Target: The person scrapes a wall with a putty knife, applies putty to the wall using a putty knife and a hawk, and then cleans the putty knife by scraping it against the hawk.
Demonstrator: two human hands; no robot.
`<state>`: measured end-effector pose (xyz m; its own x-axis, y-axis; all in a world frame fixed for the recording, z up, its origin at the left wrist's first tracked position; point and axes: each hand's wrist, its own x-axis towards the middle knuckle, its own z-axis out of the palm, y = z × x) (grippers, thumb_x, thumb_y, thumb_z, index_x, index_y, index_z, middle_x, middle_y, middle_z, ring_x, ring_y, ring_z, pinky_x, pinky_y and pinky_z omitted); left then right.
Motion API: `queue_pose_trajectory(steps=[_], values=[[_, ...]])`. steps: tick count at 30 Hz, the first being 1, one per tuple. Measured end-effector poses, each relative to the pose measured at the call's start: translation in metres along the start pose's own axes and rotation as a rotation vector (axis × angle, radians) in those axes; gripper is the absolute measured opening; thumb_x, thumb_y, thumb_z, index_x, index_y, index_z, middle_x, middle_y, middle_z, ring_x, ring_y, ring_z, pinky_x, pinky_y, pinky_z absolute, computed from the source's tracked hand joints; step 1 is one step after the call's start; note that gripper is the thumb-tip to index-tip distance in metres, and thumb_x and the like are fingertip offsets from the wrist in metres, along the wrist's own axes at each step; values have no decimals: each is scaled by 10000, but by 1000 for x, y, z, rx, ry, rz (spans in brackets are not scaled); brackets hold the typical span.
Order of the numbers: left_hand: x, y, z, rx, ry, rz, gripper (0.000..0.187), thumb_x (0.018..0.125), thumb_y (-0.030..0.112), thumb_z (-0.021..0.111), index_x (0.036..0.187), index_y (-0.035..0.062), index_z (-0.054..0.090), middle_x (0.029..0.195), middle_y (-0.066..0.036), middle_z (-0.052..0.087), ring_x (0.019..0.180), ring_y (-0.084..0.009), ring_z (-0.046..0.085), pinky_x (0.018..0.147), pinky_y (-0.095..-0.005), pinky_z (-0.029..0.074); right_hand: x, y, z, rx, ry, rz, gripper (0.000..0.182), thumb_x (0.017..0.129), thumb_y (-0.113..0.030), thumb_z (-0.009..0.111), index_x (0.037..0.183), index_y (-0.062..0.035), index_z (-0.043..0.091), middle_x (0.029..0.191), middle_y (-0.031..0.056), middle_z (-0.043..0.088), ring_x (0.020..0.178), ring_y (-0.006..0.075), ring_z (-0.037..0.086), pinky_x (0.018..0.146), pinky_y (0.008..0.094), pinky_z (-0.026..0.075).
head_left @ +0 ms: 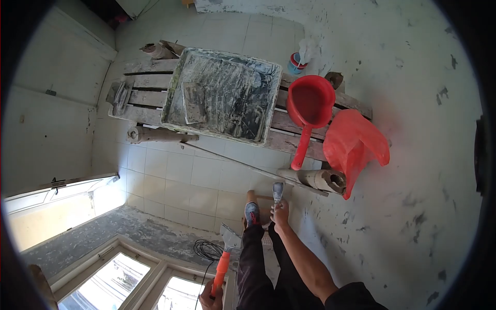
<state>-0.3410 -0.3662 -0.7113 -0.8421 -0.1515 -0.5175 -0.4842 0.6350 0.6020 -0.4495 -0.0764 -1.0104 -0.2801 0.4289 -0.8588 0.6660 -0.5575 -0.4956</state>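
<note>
At the bottom, my left hand [211,297] is closed around the orange handle of a wide-bladed scraper [222,266], its metal blade pointing up. My right hand [280,214] stretches forward over my legs and grips a small putty knife [278,192], blade pointing away from me. Beyond the hands, a large putty-smeared tray [235,93] rests on a slatted wooden bench [150,97]. A flat plate-like tool [194,103] lies inside the tray. Beside the tray, a red dipper [312,101] sits on the slats, next to a red plastic bag [351,142].
A blue and red can [297,64] with white plastic stands behind the bench. A long thin stick [232,160] leans along its near side. Black cable [207,250] lies coiled near the window [116,276]. The patched wall [413,181] is on the right. My shoe [252,213] is below the knife.
</note>
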Motion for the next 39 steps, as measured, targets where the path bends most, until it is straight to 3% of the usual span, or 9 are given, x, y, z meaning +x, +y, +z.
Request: queue_pose_trajectory(steps=[2,5,9,16,18,22,24,30,39], values=[[23,48,-16,-34,-35,10,493,997,399,602,1360,64,596,697,-20,585,544,-109,388,469,-310,316,-44,18,-21,63,-67,78,269,1019,-193,498,1286,-159,484,1020,37,608,828,135,571,653,348,489],[50,29,-28,-202,-18,-118,363,929,231,667,1224,20,645,739,-59,633,615,-133,578,571,-299,450,-96,11,-41,121,-132,116,259,1006,-159,526,1260,-116,500,1048,58,629,857,156,589,681,357,509],[146,56,-61,-286,113,-2,343,1004,235,593,1261,8,602,697,20,532,557,-33,406,497,-233,319,-87,-45,-34,151,-259,-124,278,1011,-190,535,1281,-132,496,1041,40,615,861,147,590,739,359,514],[408,93,-102,18,553,465,364,1042,238,538,1357,60,507,733,-4,579,520,-22,444,444,-218,333,-10,-122,-3,128,-195,-434,281,1045,-222,489,1316,-149,486,1052,17,606,888,141,582,822,395,493],[458,111,-105,-43,477,451,384,1030,250,557,1359,68,480,777,-46,606,573,-125,546,522,-303,445,-13,-120,-6,207,-145,-213,262,1033,-181,484,1293,-148,497,1052,26,595,873,144,574,794,376,480],[536,129,-94,87,497,482,490,1003,274,584,1432,110,415,876,-150,631,785,-306,646,735,-417,506,-36,-66,-38,158,-182,-156,134,989,-207,534,1101,-134,535,936,14,604,749,115,573,622,293,481],[575,121,-85,306,503,448,539,954,180,627,1440,114,402,1013,-229,628,932,-398,644,829,-463,496,-56,-39,-62,111,-213,-114,240,954,-209,580,1165,-97,557,955,31,635,750,122,610,620,295,519],[624,135,-69,220,441,537,627,865,38,678,1433,112,422,1038,-242,642,961,-386,657,855,-471,505,-91,38,-134,113,-198,89,231,1028,-150,496,1254,-97,489,976,91,627,745,188,607,631,367,526],[612,144,-50,130,498,494,484,888,82,676,1353,63,543,1143,-216,690,1043,-362,685,876,-444,527,-113,54,-152,274,6,258,186,1049,-150,452,1215,-87,509,929,88,606,736,195,597,613,380,504]])
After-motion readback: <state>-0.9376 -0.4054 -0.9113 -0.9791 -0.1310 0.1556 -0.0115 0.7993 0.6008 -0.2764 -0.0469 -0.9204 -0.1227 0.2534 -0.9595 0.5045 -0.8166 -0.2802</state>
